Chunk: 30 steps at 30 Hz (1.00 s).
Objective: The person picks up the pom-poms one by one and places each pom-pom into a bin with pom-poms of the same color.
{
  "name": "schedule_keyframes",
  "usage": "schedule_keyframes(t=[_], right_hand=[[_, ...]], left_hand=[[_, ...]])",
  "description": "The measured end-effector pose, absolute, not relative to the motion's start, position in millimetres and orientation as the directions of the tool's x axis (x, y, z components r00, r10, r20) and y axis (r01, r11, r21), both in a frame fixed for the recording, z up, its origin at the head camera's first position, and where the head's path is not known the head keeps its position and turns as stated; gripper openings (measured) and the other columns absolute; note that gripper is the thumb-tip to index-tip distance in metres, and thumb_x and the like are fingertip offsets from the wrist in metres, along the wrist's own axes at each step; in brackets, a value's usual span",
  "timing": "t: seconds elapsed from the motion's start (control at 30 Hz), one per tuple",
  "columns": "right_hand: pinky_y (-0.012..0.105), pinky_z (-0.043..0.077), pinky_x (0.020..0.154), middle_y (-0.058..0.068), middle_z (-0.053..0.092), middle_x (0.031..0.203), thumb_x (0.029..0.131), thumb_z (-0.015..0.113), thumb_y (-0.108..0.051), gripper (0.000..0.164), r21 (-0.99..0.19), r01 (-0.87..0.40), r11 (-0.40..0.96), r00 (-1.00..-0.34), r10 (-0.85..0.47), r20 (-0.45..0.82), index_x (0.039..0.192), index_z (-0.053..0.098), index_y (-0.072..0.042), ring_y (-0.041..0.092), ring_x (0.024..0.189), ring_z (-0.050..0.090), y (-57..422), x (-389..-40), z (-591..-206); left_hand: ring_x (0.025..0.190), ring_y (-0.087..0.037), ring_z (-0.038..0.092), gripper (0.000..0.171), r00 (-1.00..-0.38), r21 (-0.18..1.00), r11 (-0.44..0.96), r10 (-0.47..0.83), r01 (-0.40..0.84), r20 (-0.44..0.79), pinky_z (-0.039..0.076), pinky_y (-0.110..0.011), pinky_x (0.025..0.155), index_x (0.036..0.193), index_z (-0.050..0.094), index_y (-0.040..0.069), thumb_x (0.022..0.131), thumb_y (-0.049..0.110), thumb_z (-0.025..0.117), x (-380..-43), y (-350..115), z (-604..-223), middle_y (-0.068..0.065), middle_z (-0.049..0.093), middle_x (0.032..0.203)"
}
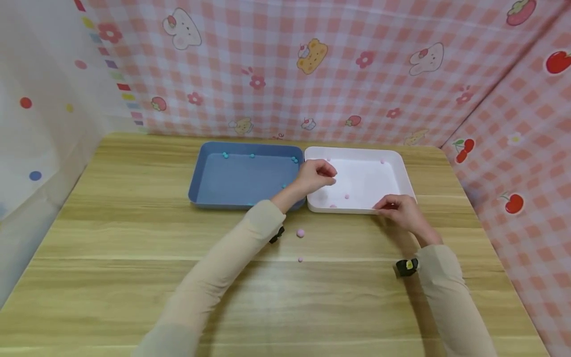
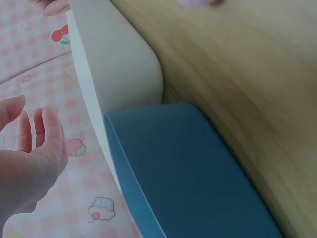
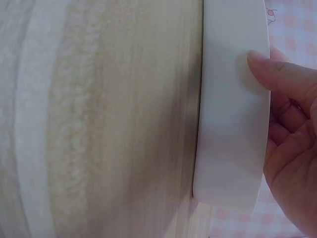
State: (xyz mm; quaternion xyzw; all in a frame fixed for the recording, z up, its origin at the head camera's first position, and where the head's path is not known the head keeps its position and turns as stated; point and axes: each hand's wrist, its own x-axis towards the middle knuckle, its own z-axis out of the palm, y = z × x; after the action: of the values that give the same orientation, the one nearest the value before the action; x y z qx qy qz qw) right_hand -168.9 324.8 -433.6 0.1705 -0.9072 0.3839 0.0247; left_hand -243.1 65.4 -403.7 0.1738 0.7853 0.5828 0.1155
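Note:
My left hand (image 1: 315, 176) hovers above the left end of the white tray (image 1: 363, 178). Its thumb and fingers are apart with nothing between them, as the left wrist view shows. With my right hand (image 1: 401, 210) I grip the near wall of that tray toward its right corner. In the right wrist view the thumb (image 3: 265, 69) presses on the outer wall, while the fingers go over the rim to the inside. Several small pink balls (image 1: 347, 197) lie scattered in the white tray.
A blue tray (image 1: 245, 181) stands against the white tray's left side, with several small turquoise balls (image 1: 225, 155) in it. On the wooden table (image 1: 134, 238) in front lie a larger pink ball (image 1: 301, 233) and a smaller one (image 1: 300, 259). Patterned cloth (image 1: 276, 59) hangs behind.

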Motion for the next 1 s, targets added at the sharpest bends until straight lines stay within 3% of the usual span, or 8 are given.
schedule_keyframes(t=[0.2,0.47,0.7,1.0], right_hand=[[0.013,0.043,0.057,0.008,0.066,0.071,0.074,0.072,0.011,0.011,-0.68,-0.323,0.658,-0.943,-0.282,0.175,0.076,0.069,0.001,0.001,0.064,0.052,326,-169,-435],[0.013,0.043,0.057,0.012,0.066,0.073,0.074,0.072,0.011,0.009,-0.687,-0.322,0.651,-0.943,-0.287,0.169,0.077,0.068,0.003,0.001,0.064,0.052,325,-169,-435],[0.012,0.043,0.057,0.014,0.066,0.074,0.074,0.071,0.012,0.009,-0.698,-0.329,0.636,-0.94,-0.29,0.179,0.077,0.068,0.004,0.001,0.064,0.052,326,-169,-437],[0.013,0.043,0.056,0.012,0.065,0.072,0.074,0.07,0.013,0.01,-0.683,-0.318,0.657,-0.945,-0.278,0.173,0.077,0.068,0.004,0.002,0.064,0.052,319,-165,-429]], left_hand=[[0.073,-0.013,0.055,0.012,-0.885,0.948,0.253,0.461,0.195,0.059,0.044,-0.016,0.065,0.092,0.065,-0.005,0.08,-0.003,0.068,-232,53,-405,-0.014,0.065,0.086],[0.074,-0.016,0.058,0.014,-0.873,0.959,0.197,0.479,0.205,0.088,0.046,-0.017,0.066,0.091,0.063,-0.008,0.077,-0.01,0.066,-212,32,-408,-0.017,0.064,0.085],[0.075,-0.015,0.057,0.014,-0.859,0.963,0.181,0.506,0.197,0.081,0.046,-0.018,0.069,0.092,0.063,-0.008,0.078,-0.01,0.064,-199,19,-414,-0.02,0.063,0.087],[0.083,-0.02,0.06,0.017,-0.798,0.959,0.208,0.602,0.192,0.029,0.051,-0.022,0.076,0.096,0.061,-0.008,0.079,-0.011,0.063,-182,6,-418,-0.026,0.061,0.097]])
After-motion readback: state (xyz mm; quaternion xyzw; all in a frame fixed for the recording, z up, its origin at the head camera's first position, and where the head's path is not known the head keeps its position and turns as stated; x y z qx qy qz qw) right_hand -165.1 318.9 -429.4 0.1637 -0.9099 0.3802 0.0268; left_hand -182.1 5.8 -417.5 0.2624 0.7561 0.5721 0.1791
